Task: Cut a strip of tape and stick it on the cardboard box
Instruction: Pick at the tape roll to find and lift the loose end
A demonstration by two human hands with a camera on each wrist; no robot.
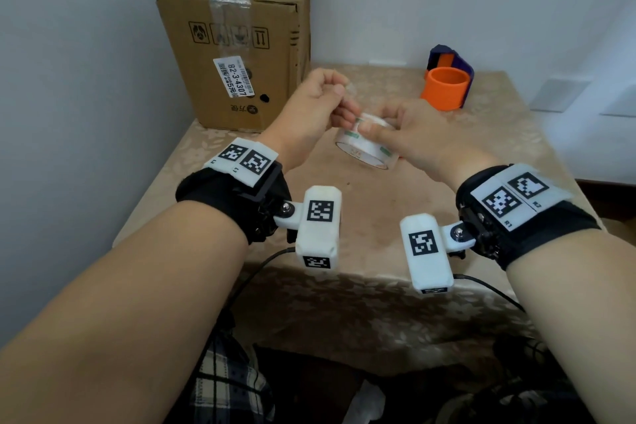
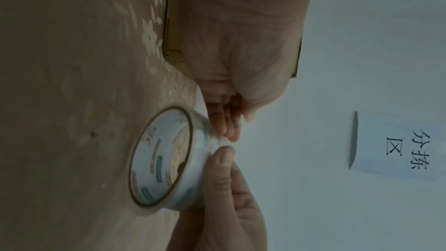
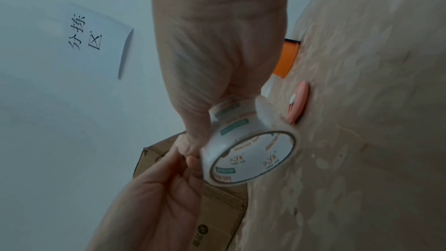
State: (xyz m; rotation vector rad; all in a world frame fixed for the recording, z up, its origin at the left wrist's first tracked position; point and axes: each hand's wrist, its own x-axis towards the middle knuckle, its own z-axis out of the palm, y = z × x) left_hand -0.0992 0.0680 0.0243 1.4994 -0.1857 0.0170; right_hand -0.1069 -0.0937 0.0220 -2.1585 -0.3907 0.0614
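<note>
A brown cardboard box (image 1: 237, 45) with old clear tape on top stands at the back left of the table. My right hand (image 1: 382, 127) grips a roll of clear tape (image 1: 364, 148) with green print, tilted just over the tablecloth. In the right wrist view the tape roll (image 3: 251, 150) faces the camera with its core open. My left hand (image 1: 340, 103) sits right beside the roll, thumb and fingers pinching the tape's free end (image 2: 223, 141) at the roll's upper edge. Only a short bit of tape is lifted off the tape roll (image 2: 166, 157).
An orange cylinder in a purple holder (image 1: 447, 86) stands at the back right. A small pink round object (image 3: 299, 102) lies on the tablecloth (image 1: 378, 217) behind the roll. A paper sign (image 2: 398, 146) hangs on the wall. Cables trail off the front edge.
</note>
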